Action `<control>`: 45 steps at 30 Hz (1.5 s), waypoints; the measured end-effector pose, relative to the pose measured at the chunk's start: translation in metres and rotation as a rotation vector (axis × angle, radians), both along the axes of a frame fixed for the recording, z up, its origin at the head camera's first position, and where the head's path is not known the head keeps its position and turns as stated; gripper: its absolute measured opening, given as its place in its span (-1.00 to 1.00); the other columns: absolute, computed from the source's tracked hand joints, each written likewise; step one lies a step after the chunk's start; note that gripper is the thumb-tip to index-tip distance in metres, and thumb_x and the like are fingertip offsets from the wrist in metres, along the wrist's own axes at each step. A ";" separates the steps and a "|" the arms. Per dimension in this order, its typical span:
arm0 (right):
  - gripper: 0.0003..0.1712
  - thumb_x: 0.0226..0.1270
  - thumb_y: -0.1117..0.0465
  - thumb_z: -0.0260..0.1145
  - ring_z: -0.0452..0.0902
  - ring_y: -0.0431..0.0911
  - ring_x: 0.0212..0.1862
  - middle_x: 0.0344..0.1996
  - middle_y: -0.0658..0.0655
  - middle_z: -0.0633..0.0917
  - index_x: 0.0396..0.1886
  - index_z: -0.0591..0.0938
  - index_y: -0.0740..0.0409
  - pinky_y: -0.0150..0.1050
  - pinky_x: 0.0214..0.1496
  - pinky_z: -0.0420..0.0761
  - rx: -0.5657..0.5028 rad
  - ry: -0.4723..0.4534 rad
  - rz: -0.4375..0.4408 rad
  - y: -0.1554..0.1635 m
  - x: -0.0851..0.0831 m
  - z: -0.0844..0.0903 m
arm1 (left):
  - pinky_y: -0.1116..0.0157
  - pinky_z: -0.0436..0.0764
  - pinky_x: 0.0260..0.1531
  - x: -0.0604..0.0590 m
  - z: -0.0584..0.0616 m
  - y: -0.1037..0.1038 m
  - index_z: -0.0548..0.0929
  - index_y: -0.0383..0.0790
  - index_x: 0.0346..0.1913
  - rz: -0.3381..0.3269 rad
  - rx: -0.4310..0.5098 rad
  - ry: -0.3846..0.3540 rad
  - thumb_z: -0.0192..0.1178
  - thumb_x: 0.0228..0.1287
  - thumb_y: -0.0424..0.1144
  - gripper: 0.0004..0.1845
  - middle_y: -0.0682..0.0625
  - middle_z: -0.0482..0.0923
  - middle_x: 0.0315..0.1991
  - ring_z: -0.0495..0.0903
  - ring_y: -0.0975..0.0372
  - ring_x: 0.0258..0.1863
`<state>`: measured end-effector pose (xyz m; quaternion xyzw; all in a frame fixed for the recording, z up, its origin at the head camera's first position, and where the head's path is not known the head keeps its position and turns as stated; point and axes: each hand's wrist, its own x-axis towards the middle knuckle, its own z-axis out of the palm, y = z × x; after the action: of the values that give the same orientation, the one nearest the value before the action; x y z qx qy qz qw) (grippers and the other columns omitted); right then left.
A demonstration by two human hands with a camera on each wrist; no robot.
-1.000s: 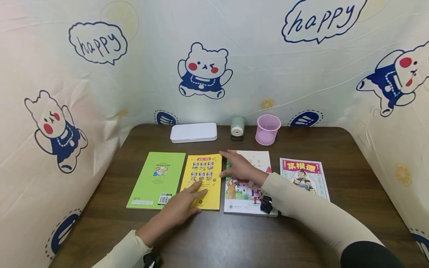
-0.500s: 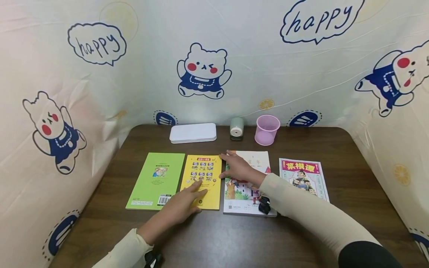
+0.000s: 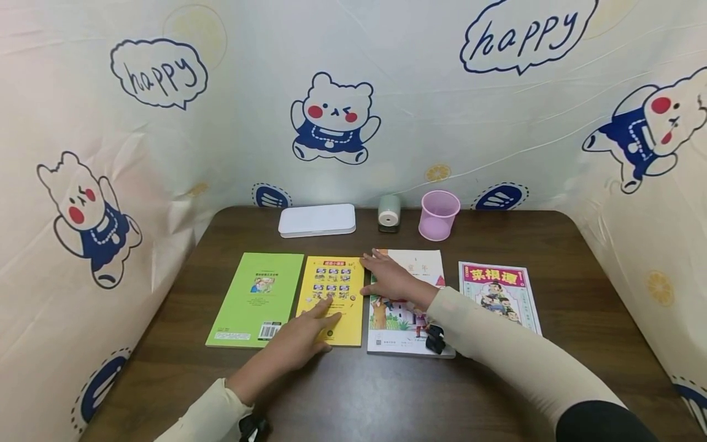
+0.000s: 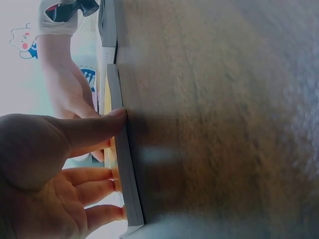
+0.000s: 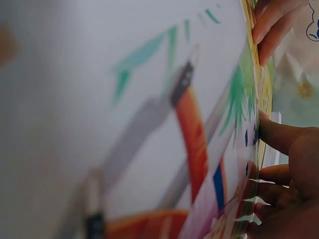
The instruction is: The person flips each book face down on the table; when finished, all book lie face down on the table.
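Observation:
Several books lie in a row on a dark wooden table (image 3: 386, 393). My left hand (image 3: 315, 324) rests flat on the lower part of the yellow book (image 3: 331, 288), fingers straight. In the left wrist view its thumb (image 4: 94, 128) touches the near edge of the yellow book (image 4: 127, 189), with the other fingers on the cover. My right hand (image 3: 385, 275) lies with fingers spread on the white illustrated book (image 3: 409, 331), its fingertips at the gap beside the yellow book. The right wrist view shows that cover (image 5: 129, 124) close up and blurred under the right hand (image 5: 286, 189).
A green book (image 3: 256, 298) lies left of the yellow one and a red-titled magazine (image 3: 497, 294) at the far right. Along the back edge stand a white case (image 3: 317, 220), a green sharpener (image 3: 389, 213) and a pink cup (image 3: 439, 215). Cartoon-print cloth (image 3: 337, 92) walls the table.

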<state>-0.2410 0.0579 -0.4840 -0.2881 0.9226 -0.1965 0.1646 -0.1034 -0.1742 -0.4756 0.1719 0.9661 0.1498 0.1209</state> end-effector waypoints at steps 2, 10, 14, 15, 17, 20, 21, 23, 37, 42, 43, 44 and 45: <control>-0.02 0.38 -0.18 0.41 -0.20 0.07 0.68 0.64 0.11 0.14 0.62 0.25 0.10 0.05 0.67 -0.03 0.002 -0.004 0.000 0.001 0.001 0.001 | -0.13 0.39 0.41 0.000 0.000 0.000 0.53 -0.02 0.45 -0.002 -0.003 0.000 0.50 0.24 -0.14 -0.30 -0.11 0.14 0.62 0.25 -0.06 0.55; -0.05 0.42 -0.18 0.37 -0.17 0.06 0.68 0.64 0.13 0.12 0.62 0.25 0.13 0.02 0.68 -0.09 -0.020 0.000 0.031 0.009 0.003 0.006 | -0.14 0.40 0.40 0.001 0.001 0.000 0.53 -0.02 0.45 -0.006 -0.010 0.008 0.49 0.25 -0.12 -0.30 -0.12 0.14 0.62 0.27 -0.07 0.53; -0.03 0.42 -0.18 0.37 -0.15 0.06 0.68 0.65 0.15 0.12 0.63 0.22 0.16 0.06 0.68 -0.11 -0.043 -0.001 0.042 0.016 0.003 0.007 | -0.14 0.40 0.40 0.001 0.001 0.000 0.52 -0.02 0.46 -0.011 -0.014 0.012 0.48 0.26 -0.12 -0.30 -0.11 0.14 0.62 0.28 -0.07 0.53; -0.02 0.42 -0.18 0.36 -0.15 0.05 0.68 0.65 0.15 0.12 0.63 0.22 0.16 0.07 0.68 -0.10 -0.047 0.003 0.044 0.018 0.003 0.006 | -0.13 0.40 0.40 0.001 0.001 0.000 0.52 -0.02 0.46 -0.012 -0.015 0.013 0.48 0.26 -0.12 -0.30 -0.11 0.14 0.62 0.28 -0.07 0.53; -0.02 0.43 -0.17 0.37 -0.13 0.05 0.68 0.65 0.17 0.13 0.63 0.21 0.17 0.10 0.67 -0.09 -0.060 0.009 0.052 0.023 0.002 0.006 | -0.13 0.40 0.40 0.001 0.002 0.000 0.53 -0.02 0.46 -0.013 -0.017 0.015 0.48 0.26 -0.12 -0.30 -0.11 0.14 0.62 0.28 -0.07 0.53; -0.04 0.44 -0.13 0.37 -0.12 0.06 0.67 0.64 0.20 0.13 0.63 0.20 0.20 0.14 0.66 -0.06 -0.070 0.027 0.075 0.030 0.002 0.005 | -0.13 0.40 0.41 0.001 0.002 0.000 0.53 -0.03 0.46 -0.015 -0.021 0.015 0.48 0.25 -0.12 -0.30 -0.12 0.14 0.62 0.28 -0.07 0.53; -0.04 0.44 -0.11 0.38 -0.11 0.07 0.67 0.64 0.21 0.13 0.62 0.21 0.22 0.15 0.66 -0.06 -0.075 0.029 0.080 0.032 0.002 0.005 | -0.13 0.39 0.41 0.001 0.002 0.000 0.53 -0.03 0.45 -0.015 -0.020 0.014 0.48 0.25 -0.12 -0.30 -0.13 0.14 0.62 0.28 -0.08 0.53; -0.05 0.44 -0.09 0.38 -0.10 0.08 0.67 0.64 0.22 0.13 0.61 0.22 0.25 0.17 0.65 -0.05 -0.078 0.028 0.084 0.036 0.002 0.006 | -0.13 0.38 0.42 0.001 0.002 0.000 0.53 -0.04 0.45 -0.017 -0.020 0.013 0.48 0.25 -0.13 -0.30 -0.13 0.14 0.62 0.27 -0.07 0.54; 0.00 0.41 -0.19 0.37 -0.04 0.18 0.65 0.63 0.22 0.16 0.61 0.22 0.24 0.32 0.60 -0.02 -0.019 0.075 0.005 0.067 0.001 0.005 | -0.11 0.37 0.43 0.001 0.002 0.000 0.51 -0.02 0.46 -0.016 -0.021 0.012 0.48 0.25 -0.13 -0.29 -0.12 0.14 0.62 0.25 -0.06 0.55; 0.00 0.41 -0.19 0.38 -0.05 0.19 0.65 0.62 0.23 0.17 0.62 0.22 0.23 0.36 0.59 -0.07 -0.037 0.075 -0.021 0.082 0.000 0.003 | -0.12 0.37 0.43 0.002 0.003 0.000 0.52 -0.04 0.46 -0.019 -0.016 0.011 0.49 0.25 -0.14 -0.29 -0.13 0.14 0.62 0.25 -0.06 0.55; 0.00 0.41 -0.19 0.38 -0.05 0.20 0.65 0.62 0.23 0.18 0.62 0.22 0.22 0.37 0.58 -0.06 -0.034 0.081 -0.024 0.085 -0.001 0.002 | -0.12 0.37 0.43 0.002 0.003 0.000 0.52 -0.04 0.46 -0.020 -0.015 0.011 0.49 0.25 -0.14 -0.29 -0.14 0.14 0.62 0.25 -0.06 0.55; 0.00 0.41 -0.19 0.38 -0.05 0.20 0.65 0.62 0.22 0.18 0.62 0.22 0.22 0.37 0.58 -0.07 -0.033 0.083 -0.033 0.088 -0.001 0.002 | -0.12 0.37 0.43 0.002 0.004 0.000 0.51 -0.04 0.46 -0.020 -0.014 0.011 0.49 0.25 -0.14 -0.29 -0.13 0.14 0.62 0.25 -0.06 0.55; -0.01 0.41 -0.19 0.38 -0.05 0.21 0.65 0.62 0.22 0.19 0.62 0.22 0.22 0.38 0.58 -0.07 -0.034 0.086 -0.040 0.091 -0.002 0.001 | -0.12 0.37 0.43 0.002 0.004 0.001 0.51 -0.04 0.47 -0.020 -0.014 0.011 0.49 0.25 -0.14 -0.29 -0.13 0.14 0.62 0.24 -0.06 0.55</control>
<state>-0.2428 0.1488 -0.4832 -0.2807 0.9309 -0.2028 0.1160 -0.1016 -0.1737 -0.4716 0.1816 0.9660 0.1408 0.1184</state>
